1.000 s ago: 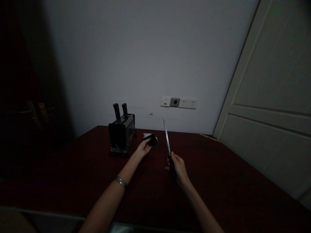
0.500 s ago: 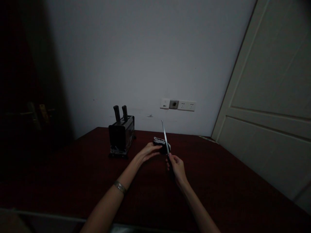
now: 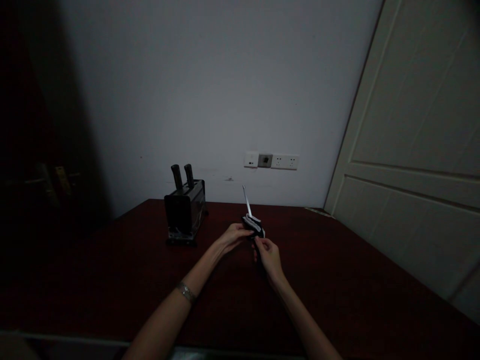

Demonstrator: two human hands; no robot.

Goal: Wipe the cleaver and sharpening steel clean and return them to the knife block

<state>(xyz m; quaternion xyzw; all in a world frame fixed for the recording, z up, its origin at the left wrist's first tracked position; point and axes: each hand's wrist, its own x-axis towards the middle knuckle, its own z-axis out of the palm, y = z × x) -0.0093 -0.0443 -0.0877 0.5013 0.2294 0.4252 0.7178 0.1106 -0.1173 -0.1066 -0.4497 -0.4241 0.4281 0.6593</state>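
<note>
My left hand (image 3: 234,236) is closed on a folded black-and-white cloth (image 3: 253,224), pinching it between thumb and fingers. The cloth lies over the lower blade of a knife (image 3: 246,201), whose narrow bright upper part sticks up beyond it, leaning left. My right hand (image 3: 269,254) grips the knife low down, with the fingers wrapped round its dark handle, mostly hidden. Both hands are close together above the table. Whether the cloth goes all the way round the blade cannot be seen.
A black knife block (image 3: 184,210) with two dark handles standing in it is at the left on the dark red table (image 3: 322,280). White sockets (image 3: 285,161) sit on the wall behind. A pale panelled door (image 3: 405,215) is at the right.
The cloth has come over the blade, which stood bare in front of it before. The knife and my right hand have shifted slightly left, and less blade shows.
</note>
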